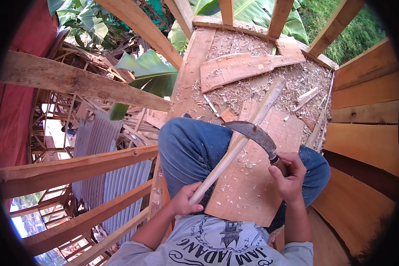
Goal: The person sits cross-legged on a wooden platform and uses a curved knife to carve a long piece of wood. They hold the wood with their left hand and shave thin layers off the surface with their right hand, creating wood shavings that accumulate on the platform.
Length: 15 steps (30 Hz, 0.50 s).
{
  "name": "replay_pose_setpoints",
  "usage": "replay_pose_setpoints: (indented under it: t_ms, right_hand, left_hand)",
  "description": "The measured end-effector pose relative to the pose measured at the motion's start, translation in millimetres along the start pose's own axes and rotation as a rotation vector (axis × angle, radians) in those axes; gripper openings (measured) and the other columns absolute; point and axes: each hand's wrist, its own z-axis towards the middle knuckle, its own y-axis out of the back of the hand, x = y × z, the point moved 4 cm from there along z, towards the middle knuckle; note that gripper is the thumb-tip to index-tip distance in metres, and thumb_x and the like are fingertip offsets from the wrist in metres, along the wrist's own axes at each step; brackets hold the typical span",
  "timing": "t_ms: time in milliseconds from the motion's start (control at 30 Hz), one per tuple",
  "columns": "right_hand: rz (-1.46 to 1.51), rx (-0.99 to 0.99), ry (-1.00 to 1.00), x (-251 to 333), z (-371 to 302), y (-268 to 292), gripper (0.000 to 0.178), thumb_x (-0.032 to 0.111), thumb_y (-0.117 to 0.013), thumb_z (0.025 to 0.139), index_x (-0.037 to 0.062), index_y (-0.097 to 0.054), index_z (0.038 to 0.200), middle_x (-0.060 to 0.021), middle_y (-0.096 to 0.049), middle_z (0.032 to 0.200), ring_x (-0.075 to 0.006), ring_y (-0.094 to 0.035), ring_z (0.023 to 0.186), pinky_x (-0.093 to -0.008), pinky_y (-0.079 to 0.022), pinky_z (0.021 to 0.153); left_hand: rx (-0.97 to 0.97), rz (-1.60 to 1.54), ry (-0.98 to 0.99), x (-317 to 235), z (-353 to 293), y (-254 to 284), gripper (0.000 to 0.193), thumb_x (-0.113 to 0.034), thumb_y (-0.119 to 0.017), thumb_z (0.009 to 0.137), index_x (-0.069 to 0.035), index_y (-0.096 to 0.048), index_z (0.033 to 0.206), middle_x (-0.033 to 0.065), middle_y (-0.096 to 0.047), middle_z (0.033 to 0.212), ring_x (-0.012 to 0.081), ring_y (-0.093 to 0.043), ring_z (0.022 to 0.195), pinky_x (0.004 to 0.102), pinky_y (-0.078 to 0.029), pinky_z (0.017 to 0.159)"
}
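Note:
My left hand [186, 199] is closed round the near end of a long pale wooden stick [222, 173], which slants away up to the right between my knees. In my right hand [289, 175] is the brown handle of a sickle [258, 134]. Its dark curved blade points left and crosses over the stick near the middle; whether it touches the wood I cannot tell. Beneath both lies a flat wooden board [252, 195] between my legs, sprinkled with shavings.
Curled shavings [235, 42] cover the plank floor ahead. A tapered board [244, 68] and small offcuts [307, 98] lie there. Wooden rails [88, 166] run along the left, with corrugated sheets [95, 155] below them. Plank walling [363, 133] stands close on the right.

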Motion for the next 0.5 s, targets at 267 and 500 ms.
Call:
replay_pose_setpoints:
  t_ms: [267,500]
  right_hand:
    - [-0.410,0.186,0.468,15.4,-3.6,-18.4,0.035,0.003,-0.076,0.068,0.0016,-0.062,0.100,-0.0108,-0.061,0.064,-0.0233,-0.059,0.049,-0.0275,-0.046,0.047]
    - [-0.214,0.484,0.074,18.6,-5.3,-27.1,0.029,0.008,-0.076,0.070,0.0005,-0.065,0.095,-0.0091,-0.064,0.071,-0.0152,-0.060,0.054,-0.0235,-0.046,0.053]
  left_hand:
    - [0.000,-0.047,0.042,-0.8,-1.1,1.2,0.063,-0.041,-0.077,0.070,0.001,-0.050,0.109,-0.0062,-0.043,0.069,0.0035,-0.039,0.058,0.0197,-0.032,0.053]
    - [0.004,0.003,-0.020,11.3,-2.3,3.7,0.077,-0.042,-0.077,0.071,0.003,-0.043,0.122,-0.0055,-0.039,0.061,0.0035,-0.033,0.052,0.0205,-0.025,0.047]
